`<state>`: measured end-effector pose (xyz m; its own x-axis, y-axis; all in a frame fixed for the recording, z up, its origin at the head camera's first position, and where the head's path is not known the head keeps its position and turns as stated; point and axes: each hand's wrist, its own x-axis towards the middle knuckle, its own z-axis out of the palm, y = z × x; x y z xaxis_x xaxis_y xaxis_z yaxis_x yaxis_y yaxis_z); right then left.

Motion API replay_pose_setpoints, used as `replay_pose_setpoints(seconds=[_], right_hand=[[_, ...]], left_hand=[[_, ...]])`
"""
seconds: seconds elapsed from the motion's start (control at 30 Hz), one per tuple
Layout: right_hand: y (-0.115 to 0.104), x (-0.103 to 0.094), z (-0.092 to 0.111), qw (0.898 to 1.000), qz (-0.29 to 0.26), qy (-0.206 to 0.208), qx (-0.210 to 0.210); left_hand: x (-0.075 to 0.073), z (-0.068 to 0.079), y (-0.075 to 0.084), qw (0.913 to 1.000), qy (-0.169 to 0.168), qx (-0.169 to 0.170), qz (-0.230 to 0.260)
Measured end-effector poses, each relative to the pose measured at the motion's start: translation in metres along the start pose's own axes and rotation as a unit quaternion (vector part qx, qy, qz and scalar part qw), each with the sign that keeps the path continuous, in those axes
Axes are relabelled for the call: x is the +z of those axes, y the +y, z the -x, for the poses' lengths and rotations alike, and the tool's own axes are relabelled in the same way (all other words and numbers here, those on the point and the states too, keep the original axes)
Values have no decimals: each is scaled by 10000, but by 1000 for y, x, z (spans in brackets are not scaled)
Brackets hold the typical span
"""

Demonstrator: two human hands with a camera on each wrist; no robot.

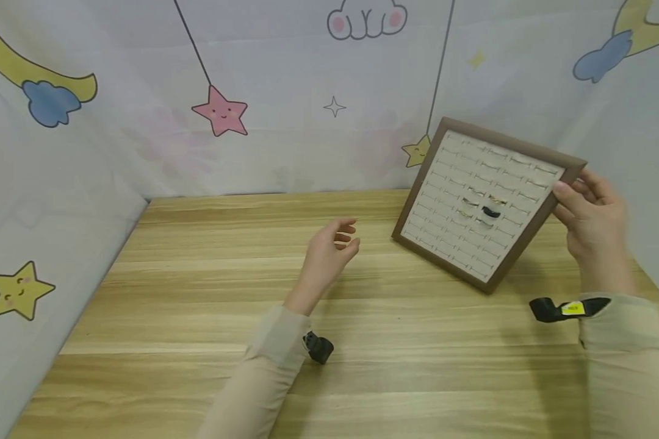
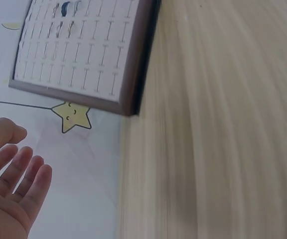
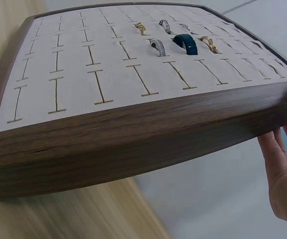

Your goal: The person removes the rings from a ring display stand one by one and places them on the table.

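Note:
A brown-framed ring display tray [image 1: 527, 250] with a pale slotted pad is tilted up over the right side of the table. My right hand [image 1: 598, 213] grips its right edge near the upper corner, thumb on the front and fingers behind. Several rings sit in slots around the pad's middle, among them a dark wide ring [image 3: 185, 44], a gold ring [image 3: 140, 28] and a silver ring [image 3: 158, 47]. To the left of the tray, my left hand [image 1: 329, 250] hovers above the table with loosely bent fingers, holding nothing; the left wrist view shows its palm facing the tray.
The wood-grain table [image 1: 198, 274] spreads under both arms. Behind it hangs a pale cloth backdrop [image 1: 285, 152] printed with stars, moons and clouds. Black camera straps [image 1: 568, 309] sit at the wrists over light sleeves.

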<state>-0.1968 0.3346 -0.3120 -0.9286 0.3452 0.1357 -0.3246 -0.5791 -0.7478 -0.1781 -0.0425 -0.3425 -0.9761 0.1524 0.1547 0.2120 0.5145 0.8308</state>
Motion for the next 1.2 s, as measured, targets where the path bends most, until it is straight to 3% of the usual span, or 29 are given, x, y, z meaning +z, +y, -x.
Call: replay_pose_setpoints(seconds=[0.27,0.4,0.5,1.0,1.2], right_hand=[[21,26,4,9992,-15,-335,231],[32,40,8,9982,345,-400,285],[39,49,10,9969,553,-460,318],[66,84,20,9917,547,-976,628],[73,93,23,9876,840,-1128,697]], left_hand=[[5,-4,11,9986,63,-89,512],[8,-6,13,9982,83,-52,592],[9,-6,14,9981,111,-16,610],[16,-11,22,9965,391,251,691],[16,-13,26,9949,656,360,676]])
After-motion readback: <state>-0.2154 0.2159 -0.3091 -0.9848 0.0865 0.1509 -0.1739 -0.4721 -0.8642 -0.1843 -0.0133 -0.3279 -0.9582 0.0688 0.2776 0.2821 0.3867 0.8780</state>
